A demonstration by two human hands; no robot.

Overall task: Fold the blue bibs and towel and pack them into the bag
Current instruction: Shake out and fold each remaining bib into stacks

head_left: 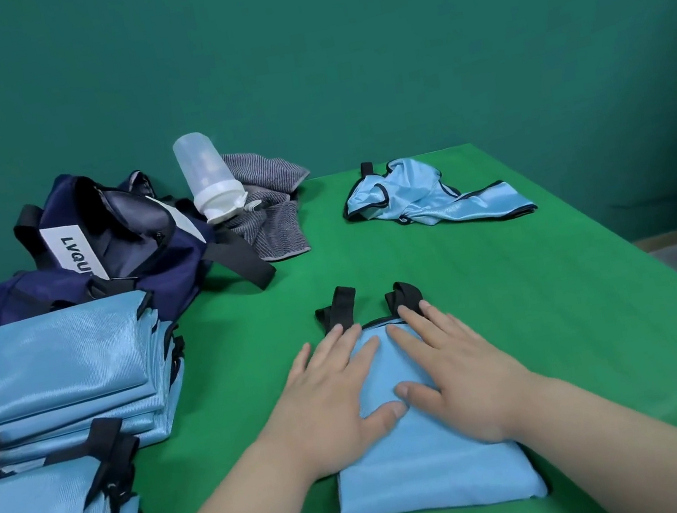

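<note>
Pressing bib (pixel 439 484), far edge, left hand (pixel 327 395), right hand (pixel 457 375)

Open green table (pixel 558 310) lies between the folded stack (pixel 56 358) (left edge) and the crumpled bib (pixel 428 193).

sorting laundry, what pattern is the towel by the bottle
The towel is grey with fine darker stripes; the head view shows it.

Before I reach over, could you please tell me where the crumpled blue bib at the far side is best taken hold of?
Probably pinch the crumpled bib by its flat right end, coming from the right: that end lies smooth and free on the green table, while the left end is bunched around black-edged openings.
</note>
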